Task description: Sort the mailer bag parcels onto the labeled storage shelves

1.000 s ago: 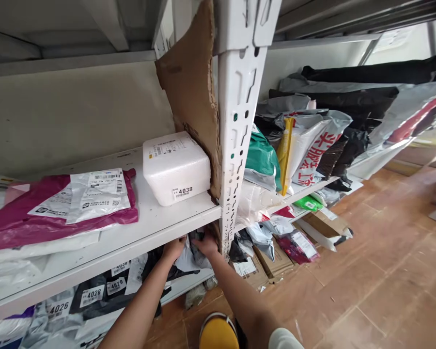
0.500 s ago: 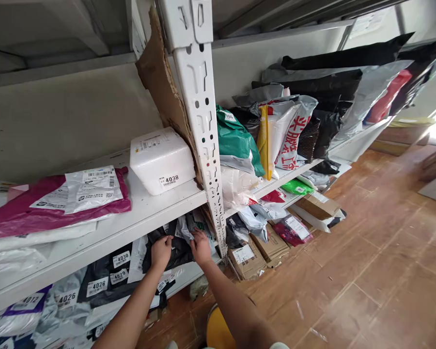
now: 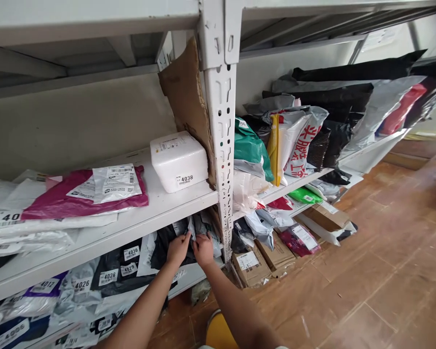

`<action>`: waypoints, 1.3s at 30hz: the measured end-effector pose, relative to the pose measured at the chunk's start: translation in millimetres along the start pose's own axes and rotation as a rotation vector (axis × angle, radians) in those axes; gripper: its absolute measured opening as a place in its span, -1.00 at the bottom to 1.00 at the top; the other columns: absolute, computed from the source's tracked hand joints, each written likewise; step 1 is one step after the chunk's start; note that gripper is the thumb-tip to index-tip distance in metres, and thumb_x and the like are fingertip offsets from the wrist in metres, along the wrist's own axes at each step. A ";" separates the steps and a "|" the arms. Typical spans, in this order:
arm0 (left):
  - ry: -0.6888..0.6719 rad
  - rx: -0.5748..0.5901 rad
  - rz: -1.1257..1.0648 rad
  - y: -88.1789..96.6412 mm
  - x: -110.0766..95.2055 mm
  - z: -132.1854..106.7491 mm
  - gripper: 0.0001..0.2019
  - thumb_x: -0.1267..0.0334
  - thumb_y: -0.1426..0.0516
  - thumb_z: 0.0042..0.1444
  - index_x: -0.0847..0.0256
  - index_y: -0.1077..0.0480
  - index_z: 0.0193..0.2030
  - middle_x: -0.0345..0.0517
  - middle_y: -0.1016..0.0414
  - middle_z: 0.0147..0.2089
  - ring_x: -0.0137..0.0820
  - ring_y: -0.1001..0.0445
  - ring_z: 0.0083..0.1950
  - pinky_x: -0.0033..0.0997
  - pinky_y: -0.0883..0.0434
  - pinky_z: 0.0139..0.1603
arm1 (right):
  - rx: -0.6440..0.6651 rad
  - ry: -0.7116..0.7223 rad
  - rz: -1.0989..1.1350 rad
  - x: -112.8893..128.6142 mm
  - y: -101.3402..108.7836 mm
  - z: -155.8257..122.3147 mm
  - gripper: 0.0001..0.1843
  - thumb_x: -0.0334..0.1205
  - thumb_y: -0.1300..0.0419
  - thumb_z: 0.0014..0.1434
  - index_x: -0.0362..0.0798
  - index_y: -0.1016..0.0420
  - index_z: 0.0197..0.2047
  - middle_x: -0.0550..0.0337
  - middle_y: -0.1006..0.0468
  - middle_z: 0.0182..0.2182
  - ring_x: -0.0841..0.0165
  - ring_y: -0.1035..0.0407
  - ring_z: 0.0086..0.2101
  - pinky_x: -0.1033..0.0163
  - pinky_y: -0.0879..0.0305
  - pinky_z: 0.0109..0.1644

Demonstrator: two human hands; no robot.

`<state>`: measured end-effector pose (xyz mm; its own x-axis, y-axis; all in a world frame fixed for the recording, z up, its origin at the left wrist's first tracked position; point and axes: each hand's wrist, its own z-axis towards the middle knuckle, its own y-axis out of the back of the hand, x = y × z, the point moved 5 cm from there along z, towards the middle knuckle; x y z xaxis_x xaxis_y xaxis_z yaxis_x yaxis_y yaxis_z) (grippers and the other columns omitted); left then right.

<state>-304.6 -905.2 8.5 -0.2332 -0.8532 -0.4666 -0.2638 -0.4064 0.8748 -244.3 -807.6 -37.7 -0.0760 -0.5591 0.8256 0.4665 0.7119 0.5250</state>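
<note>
Both my hands reach under the white shelf board [image 3: 131, 230] into the lower shelf. My left hand [image 3: 177, 249] rests against a black parcel bag [image 3: 164, 242], its fingertips meeting a grey parcel bag [image 3: 199, 226] standing upright beside the white upright post [image 3: 223, 145]. My right hand [image 3: 204, 249] touches the same grey bag from the right, fingers curled on its edge. The two hands are side by side, almost touching. Parcels with number labels 4030 [image 3: 131, 252] and 4026 [image 3: 108, 277] lie to the left on that shelf.
On the shelf above lie a white foam box marked 4038 [image 3: 179, 161] and a magenta bag [image 3: 83, 194]. Right of the post are green [image 3: 252, 150], white and black bags, with cardboard boxes [image 3: 252, 266] below. Brown tiled floor [image 3: 366, 271] spreads to the right. A yellow thing [image 3: 220, 334] shows below my arms.
My hands have drawn closer together on the grey bag beside the post. The view swung back to the right and rose a little.
</note>
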 end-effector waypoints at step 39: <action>-0.335 0.552 -0.768 56.1 -29.4 -154.8 -0.13 0.25 -0.30 -0.13 0.08 -0.09 0.36 -0.05 -0.29 0.32 -0.15 -0.29 0.27 -0.19 -0.21 0.31 | 0.091 -0.676 1.205 -3.2 64.8 -106.4 -0.28 0.00 -0.55 -0.51 -0.04 -0.54 -0.20 -0.03 -0.64 -0.31 -0.06 -0.51 -0.18 -0.10 -0.42 -0.03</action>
<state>-167.7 -953.6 91.5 -0.0464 -0.2529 -0.9664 -0.8310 -0.5271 0.1779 -120.2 -804.9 -28.4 -0.0915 0.7088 0.6995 0.4921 0.6428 -0.5870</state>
